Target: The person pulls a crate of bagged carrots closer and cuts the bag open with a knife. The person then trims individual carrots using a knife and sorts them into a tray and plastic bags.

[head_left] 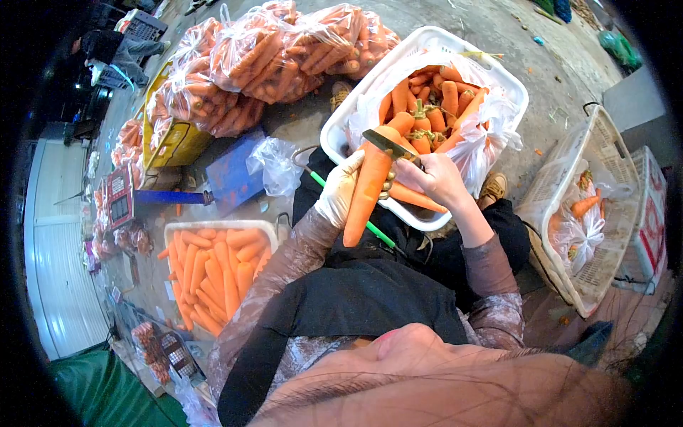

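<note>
My left hand (343, 191), in a pale glove, is wrapped round a large carrot (371, 186) whose tip points down toward me. My right hand (432, 176) is bare and grips a knife (385, 145); its dark blade lies across the carrot's upper end. Both hands are over the near side of a white basket (514, 82) lined with a plastic bag and holding many carrots (449, 99), several with green stem ends. Another carrot (418, 198) lies at the basket's near rim, below my right hand.
At the left stands a white crate (276, 238) of carrots, with a scale (119, 199) beyond it. Bagged carrots (249, 53) are heaped by a yellow crate (153, 135). Another basket (617, 153) stands at the right. A person (107, 48) bends at the far left.
</note>
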Demonstrator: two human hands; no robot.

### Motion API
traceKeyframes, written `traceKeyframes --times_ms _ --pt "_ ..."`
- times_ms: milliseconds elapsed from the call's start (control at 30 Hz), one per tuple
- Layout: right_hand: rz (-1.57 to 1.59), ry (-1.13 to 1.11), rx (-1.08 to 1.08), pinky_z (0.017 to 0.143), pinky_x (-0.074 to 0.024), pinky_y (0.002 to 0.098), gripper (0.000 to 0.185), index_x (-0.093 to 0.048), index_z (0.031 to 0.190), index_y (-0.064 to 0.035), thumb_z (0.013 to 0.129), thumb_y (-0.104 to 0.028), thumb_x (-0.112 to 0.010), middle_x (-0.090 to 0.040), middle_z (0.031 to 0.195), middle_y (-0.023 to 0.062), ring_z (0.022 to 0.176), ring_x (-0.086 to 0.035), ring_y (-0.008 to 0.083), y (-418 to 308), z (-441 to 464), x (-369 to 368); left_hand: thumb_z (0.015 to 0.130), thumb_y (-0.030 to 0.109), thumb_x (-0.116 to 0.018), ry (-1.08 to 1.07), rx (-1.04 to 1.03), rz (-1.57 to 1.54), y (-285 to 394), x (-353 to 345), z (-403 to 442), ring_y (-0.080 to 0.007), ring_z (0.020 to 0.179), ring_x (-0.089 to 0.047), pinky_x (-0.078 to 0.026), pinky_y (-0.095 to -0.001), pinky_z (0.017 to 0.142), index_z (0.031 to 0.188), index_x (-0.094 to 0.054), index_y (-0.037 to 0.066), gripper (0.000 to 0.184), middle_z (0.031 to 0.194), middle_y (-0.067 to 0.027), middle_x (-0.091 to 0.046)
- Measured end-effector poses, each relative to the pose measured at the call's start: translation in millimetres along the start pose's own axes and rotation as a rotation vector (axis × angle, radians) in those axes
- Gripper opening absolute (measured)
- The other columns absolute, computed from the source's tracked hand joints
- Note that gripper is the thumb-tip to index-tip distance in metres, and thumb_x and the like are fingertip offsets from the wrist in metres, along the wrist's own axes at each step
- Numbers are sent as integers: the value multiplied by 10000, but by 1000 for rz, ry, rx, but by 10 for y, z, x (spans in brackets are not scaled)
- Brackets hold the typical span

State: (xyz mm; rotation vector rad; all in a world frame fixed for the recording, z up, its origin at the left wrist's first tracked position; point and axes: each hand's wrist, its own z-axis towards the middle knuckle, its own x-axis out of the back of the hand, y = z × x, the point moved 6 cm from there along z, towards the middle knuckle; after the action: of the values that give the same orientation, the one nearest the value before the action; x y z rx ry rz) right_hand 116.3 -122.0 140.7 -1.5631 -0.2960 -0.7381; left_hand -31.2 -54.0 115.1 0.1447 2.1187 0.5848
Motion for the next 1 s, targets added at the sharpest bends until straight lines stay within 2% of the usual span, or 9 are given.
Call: traceKeyframes --times_ms 133,500,600,633,667,700,800,900,1000 --pt "-18 -6 0 475 -353 395 624 -576 607 42 830 -535 -497 -451 476 183 454 -487 301 -30 -18 -6 948 341 -365 -87 17 -27 -25 44 40 -277 757 -636 -553 -358 659 1175 -486 -28 450 954 -194 -617" --pt "-70 -45 -13 493 -382 403 659 -572 592 35 804 -586 -510 -482 488 181 491 -527 321 -89 -18 -55 934 329 -399 -30 -32 24 14 -7 30 -297 804 -632 -551 -388 711 1208 -465 -45 468 1020 -206 -605" --pt "-175 51 -102 505 -408 387 539 -600 614 1 767 -516 -606 -529 526 156 510 -557 301 -91 -67 -57 935 327 -400 22 -127 51 31 50 109 -293 829 -629 -540 -395 745 1217 -457 -42 468 1025 -200 -604" --pt "-104 55 151 504 -429 380 504 -641 646 -44 740 -540 -630 -549 528 131 512 -572 293 -251 -79 -92 936 328 -398 24 -195 52 75 80 147 -291 849 -627 -532 -402 774 1223 -451 -41 470 1029 -194 -603" --pt "-31 56 405 504 -450 374 476 -681 679 -90 713 -563 -653 -569 530 105 514 -587 284 -418 -123 -99 937 331 -395 -47 -63 17 81 110 161 -275 865 -613 -512 -398 806 1229 -442 -46 479 1021 -173 -603" --pt "-45 -71 495 486 -438 354 389 -681 666 -126 673 -514 -712 -564 523 74 492 -579 258 -480 -162 -122 960 350 -361 -136 -13 -146 63 96 186 -237 778 -622 -534 -350 681 1177 -484 -25 451 951 -145 -619" --pt "-6 -192 466 480 -430 345 381 -678 668 -114 662 -491 -727 -562 532 71 498 -576 252 -366 -142 -125 935 351 -414 -124 -62 -151 158 63 135 -255 768 -615 -525 -368 692 1180 -485 -27 457 938 -155 -617" --pt "36 -212 481 492 -430 326 331 -679 680 -93 642 -410 -768 -575 551 76 511 -582 241 -287 -133 127 897 347 -484 8 -104 -191 200 132 104 -277 769 -604 -517 -395 708 1185 -481 -10 458 944 -160 -607" --pt "86 -486 390 516 -432 323 359 -665 681 -78 632 -415 -778 -573 559 73 523 -580 220 -273 -219 170 873 373 -508 19 -236 -121 298 253 125 -316 840 -596 -501 -423 761 1205 -465 -12 511 987 -192 -593"
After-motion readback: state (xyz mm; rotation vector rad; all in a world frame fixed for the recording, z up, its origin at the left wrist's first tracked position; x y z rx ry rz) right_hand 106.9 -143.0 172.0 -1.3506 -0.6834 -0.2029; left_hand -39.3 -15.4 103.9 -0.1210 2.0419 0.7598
